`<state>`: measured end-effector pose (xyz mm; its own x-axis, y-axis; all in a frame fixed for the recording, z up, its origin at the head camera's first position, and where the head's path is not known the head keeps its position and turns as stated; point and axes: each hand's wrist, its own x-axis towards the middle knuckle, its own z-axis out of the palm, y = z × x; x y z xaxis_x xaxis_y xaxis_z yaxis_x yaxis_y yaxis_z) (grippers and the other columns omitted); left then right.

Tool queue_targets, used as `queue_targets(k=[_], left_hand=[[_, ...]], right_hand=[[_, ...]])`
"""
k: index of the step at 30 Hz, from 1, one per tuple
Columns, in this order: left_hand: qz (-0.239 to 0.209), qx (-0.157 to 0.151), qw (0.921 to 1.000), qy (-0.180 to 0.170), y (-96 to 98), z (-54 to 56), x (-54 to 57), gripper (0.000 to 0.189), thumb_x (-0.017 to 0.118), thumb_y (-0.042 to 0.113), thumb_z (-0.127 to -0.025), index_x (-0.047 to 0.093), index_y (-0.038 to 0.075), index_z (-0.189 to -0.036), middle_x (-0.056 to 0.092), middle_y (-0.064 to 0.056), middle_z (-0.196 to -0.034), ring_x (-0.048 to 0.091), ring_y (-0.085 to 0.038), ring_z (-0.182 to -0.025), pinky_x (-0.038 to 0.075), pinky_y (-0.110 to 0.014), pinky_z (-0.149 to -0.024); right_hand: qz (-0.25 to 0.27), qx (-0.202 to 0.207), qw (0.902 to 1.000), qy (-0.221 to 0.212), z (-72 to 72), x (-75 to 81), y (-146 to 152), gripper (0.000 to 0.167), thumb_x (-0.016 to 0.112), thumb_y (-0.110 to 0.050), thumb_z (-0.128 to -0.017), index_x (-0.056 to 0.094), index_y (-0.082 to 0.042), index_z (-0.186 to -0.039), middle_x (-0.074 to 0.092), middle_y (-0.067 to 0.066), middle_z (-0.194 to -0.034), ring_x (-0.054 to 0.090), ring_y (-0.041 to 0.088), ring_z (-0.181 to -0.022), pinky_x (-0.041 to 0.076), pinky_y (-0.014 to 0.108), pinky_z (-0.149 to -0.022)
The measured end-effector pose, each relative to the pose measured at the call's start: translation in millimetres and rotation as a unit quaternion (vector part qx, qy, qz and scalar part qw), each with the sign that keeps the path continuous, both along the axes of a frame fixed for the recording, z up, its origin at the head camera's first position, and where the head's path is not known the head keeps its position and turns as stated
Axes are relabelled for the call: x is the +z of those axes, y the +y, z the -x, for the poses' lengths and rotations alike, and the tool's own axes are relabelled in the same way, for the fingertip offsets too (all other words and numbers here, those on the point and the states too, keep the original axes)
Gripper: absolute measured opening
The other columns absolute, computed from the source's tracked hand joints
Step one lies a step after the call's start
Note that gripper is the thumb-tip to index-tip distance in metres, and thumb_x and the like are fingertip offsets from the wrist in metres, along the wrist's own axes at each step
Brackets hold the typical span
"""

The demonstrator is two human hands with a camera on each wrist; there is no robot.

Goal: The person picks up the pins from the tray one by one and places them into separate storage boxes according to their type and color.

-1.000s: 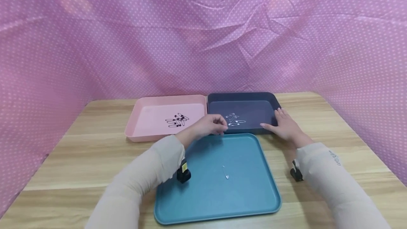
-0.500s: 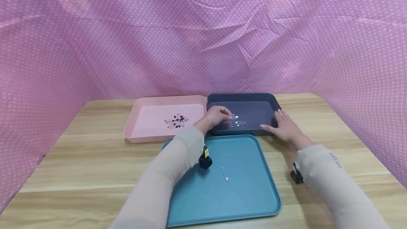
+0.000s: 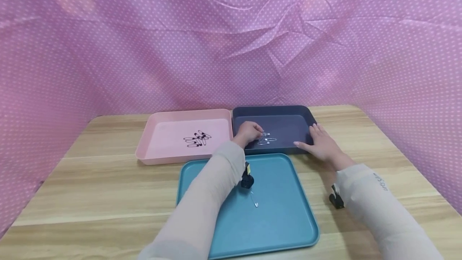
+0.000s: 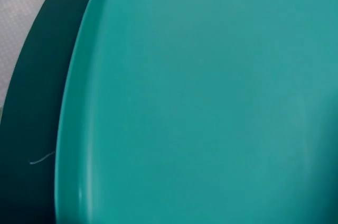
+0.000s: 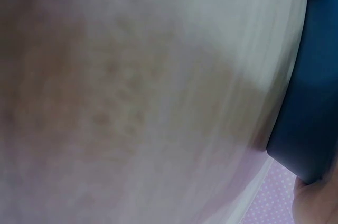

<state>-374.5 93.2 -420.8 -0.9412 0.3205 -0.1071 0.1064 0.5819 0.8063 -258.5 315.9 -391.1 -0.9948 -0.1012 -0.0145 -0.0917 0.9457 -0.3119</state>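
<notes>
My left hand [image 3: 248, 132] reaches into the dark blue tray [image 3: 288, 120] with thumb and fingertips drawn together, pinching a silver safety pin [image 3: 266, 134] beside several others. My right hand [image 3: 324, 144] rests at that tray's right front corner, its fingers extended along the right rim and the thumb out at the front. In the right wrist view, part of the right hand [image 5: 316, 203] shows against the tray's wall [image 5: 306, 113]. One open silver safety pin [image 3: 255, 200] lies on the teal tray [image 3: 274, 224], below the left wrist camera.
A pink tray [image 3: 167, 131] holding several black safety pins [image 3: 197, 139] stands left of the dark blue one, on the wooden table [image 3: 97, 183]. The teal tray lies in front of both; its rim [image 4: 71, 108] crosses the left wrist view. Pink dotted cloth [image 3: 216, 43] hangs behind.
My left hand has moved right and forward from over the teal tray's back edge into the dark blue tray, down to the silver pins. The right hand has stayed at the tray's corner.
</notes>
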Motion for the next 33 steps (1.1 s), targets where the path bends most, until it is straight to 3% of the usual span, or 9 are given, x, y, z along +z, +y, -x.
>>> queue_targets(k=[3, 4, 8, 10, 17, 23, 33], left_hand=[[0.011, 0.011, 0.9999, -0.002, -0.3, -2.2, 1.0, 0.010, 0.068, 0.008, -0.071, 0.069, 0.010, -0.080, 0.063, 0.001, -0.080, 0.054, -0.013, -0.072, 0.044, -0.022, -0.060], [0.021, 0.021, 0.9994, -0.015, -1.1, -11.0, 11.2, 0.011, 0.066, 0.006, -0.073, 0.069, 0.009, -0.083, 0.063, 0.000, -0.083, 0.055, -0.014, -0.075, 0.045, -0.023, -0.063], [0.024, 0.024, 0.9994, -0.004, -5.7, -28.8, 26.2, 0.011, 0.062, 0.008, -0.076, 0.068, 0.008, -0.085, 0.062, 0.000, -0.079, 0.052, -0.011, -0.070, 0.041, -0.018, -0.057], [0.025, 0.015, 0.9996, 0.002, -8.3, -32.7, 30.2, 0.011, 0.060, 0.009, -0.078, 0.068, 0.008, -0.086, 0.061, 0.001, -0.077, 0.051, -0.010, -0.068, 0.039, -0.017, -0.055], [0.030, -0.005, 0.9995, 0.003, -13.9, -34.3, 40.2, 0.015, 0.057, 0.014, -0.083, 0.067, 0.005, -0.088, 0.062, -0.002, -0.078, 0.056, -0.009, -0.065, 0.042, -0.017, -0.054], [0.011, -0.016, 0.9996, -0.021, -21.1, -36.7, 48.2, 0.015, 0.058, 0.017, -0.083, 0.065, 0.006, -0.089, 0.061, -0.002, -0.083, 0.058, -0.010, -0.071, 0.045, -0.020, -0.059], [-0.040, -0.043, 0.9950, -0.081, -44.2, -60.6, 63.7, 0.017, 0.059, 0.021, -0.082, 0.063, 0.011, -0.095, 0.060, 0.000, -0.091, 0.057, -0.012, -0.083, 0.044, -0.029, -0.079]], right_hand=[[0.000, 0.001, 1.0000, 0.000, -1.0, -0.6, -1.1, 0.096, 0.039, -0.062, -0.079, 0.013, 0.016, -0.130, 0.008, 0.032, -0.136, 0.001, 0.040, -0.126, 0.005, 0.047, -0.101], [0.000, 0.000, 1.0000, 0.000, -1.5, -0.7, -1.4, 0.096, 0.039, -0.062, -0.079, 0.013, 0.016, -0.130, 0.008, 0.032, -0.136, 0.001, 0.040, -0.126, 0.005, 0.048, -0.101], [-0.002, 0.000, 1.0000, 0.000, -2.7, -1.0, -2.2, 0.096, 0.039, -0.062, -0.079, 0.013, 0.016, -0.130, 0.008, 0.032, -0.136, 0.001, 0.040, -0.126, 0.005, 0.047, -0.101], [-0.001, 0.000, 1.0000, 0.000, -3.1, -1.1, -2.3, 0.095, 0.039, -0.061, -0.080, 0.013, 0.015, -0.130, 0.008, 0.032, -0.136, 0.001, 0.040, -0.126, 0.005, 0.048, -0.101], [-0.001, -0.001, 1.0000, -0.003, -1.6, 0.2, -2.9, 0.096, 0.038, -0.062, -0.080, 0.012, 0.014, -0.131, 0.007, 0.031, -0.136, 0.000, 0.039, -0.126, 0.005, 0.049, -0.100], [-0.005, 0.000, 1.0000, -0.003, -0.7, 0.7, -1.1, 0.096, 0.038, -0.062, -0.080, 0.012, 0.015, -0.130, 0.006, 0.032, -0.136, 0.000, 0.040, -0.126, 0.004, 0.048, -0.101], [-0.011, 0.001, 0.9999, -0.008, 1.7, 0.8, 0.1, 0.097, 0.038, -0.062, -0.079, 0.012, 0.016, -0.130, 0.006, 0.032, -0.136, 0.001, 0.040, -0.126, 0.004, 0.048, -0.101]])
